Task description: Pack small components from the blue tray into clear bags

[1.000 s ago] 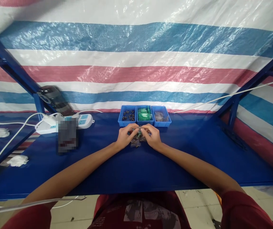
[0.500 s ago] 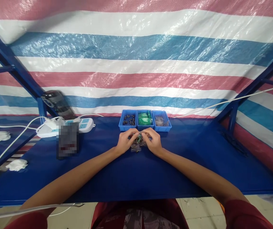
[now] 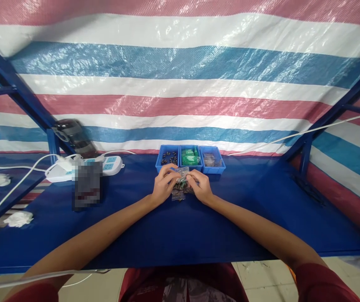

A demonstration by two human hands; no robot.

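Observation:
A small clear plastic bag (image 3: 183,171) is stretched between my two hands, just in front of the bins. My left hand (image 3: 163,184) pinches its left side, with the index finger arched above the thumb. On the other side, my right hand (image 3: 201,186) grips the bag's right edge between thumb and fingers. Below lies a heap of small filled plastic bags (image 3: 178,194), partly covered by my hands. Behind them, a blue bin (image 3: 159,162) holds small dark parts, the middle one (image 3: 195,168) green packets, and the right one (image 3: 214,170) clear bags.
A white power strip (image 3: 113,166) with plugged cords lies at the left, beside a pixelated dark object (image 3: 87,186). Behind stands a dark bottle (image 3: 76,136). Crumpled white tissue (image 3: 19,219) sits near the left edge. Blue frame posts (image 3: 306,153) rise at both sides before striped sheeting.
My hands have drawn slightly apart, and the clear bag now shows raised between them. My left index finger has lifted away from the thumb.

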